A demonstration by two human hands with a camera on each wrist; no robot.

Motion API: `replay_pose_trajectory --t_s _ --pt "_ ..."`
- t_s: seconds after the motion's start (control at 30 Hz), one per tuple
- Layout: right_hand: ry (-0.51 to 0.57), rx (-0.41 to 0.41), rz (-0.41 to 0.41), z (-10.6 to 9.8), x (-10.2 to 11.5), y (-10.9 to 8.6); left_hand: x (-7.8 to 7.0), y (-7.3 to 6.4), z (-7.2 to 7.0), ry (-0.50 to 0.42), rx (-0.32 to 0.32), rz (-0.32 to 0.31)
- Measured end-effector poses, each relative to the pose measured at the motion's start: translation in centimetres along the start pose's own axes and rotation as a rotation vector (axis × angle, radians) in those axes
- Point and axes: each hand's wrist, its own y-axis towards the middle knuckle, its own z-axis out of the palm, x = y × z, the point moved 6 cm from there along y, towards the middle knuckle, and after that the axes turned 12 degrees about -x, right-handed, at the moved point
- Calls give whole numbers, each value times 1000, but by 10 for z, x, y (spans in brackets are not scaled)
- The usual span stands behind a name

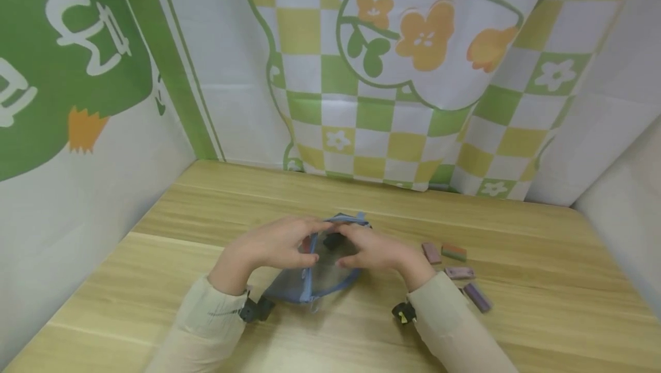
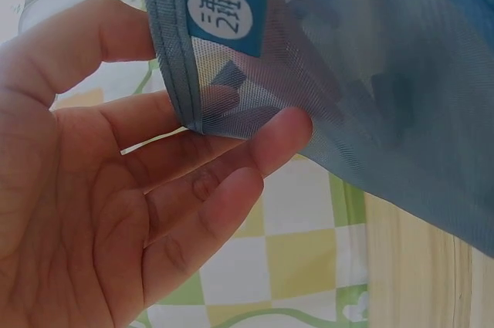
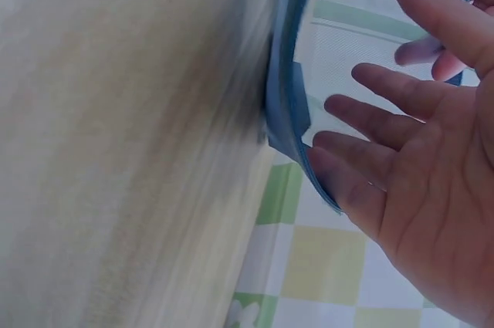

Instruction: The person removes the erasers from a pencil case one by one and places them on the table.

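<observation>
A blue-edged mesh pouch (image 1: 330,281) stands between both hands, above the wooden table. In the left wrist view, my left hand (image 2: 116,181) holds the pouch's bound edge between thumb and fingers, beside a blue label (image 2: 226,11) with a white oval. My right hand (image 3: 432,158) has its fingers spread and touches the rim from the other side, little finger behind the blue binding (image 3: 297,112). In the head view, the fingertips of both hands meet near the pouch's top edge. A dark patch shows through the mesh; what it is, I cannot tell.
Several small coloured bars lie right of the right wrist: a pink one (image 1: 431,253), an orange-and-green one (image 1: 454,252), a pale pink one (image 1: 459,272) and a purple one (image 1: 477,297). A checkered curtain (image 1: 372,115) hangs along the back edge of the wooden table (image 1: 542,281).
</observation>
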Motion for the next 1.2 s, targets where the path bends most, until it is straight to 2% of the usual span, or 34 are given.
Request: replay_pose_trajectory --t_s 0.23,0.57,0.93,1.2 --pt "3 31 44 2 -3 2 -2 1 0 -8 2 15" --pt "-89 54 94 8 -7 12 -1 -1 -3 6 -6 -8" --pt "-144 47 -48 7 -1 14 0 0 -5 -5 -1 -11" --pt "-106 61 -15 8 -5 17 -2 0 -6 2 -8 -5"
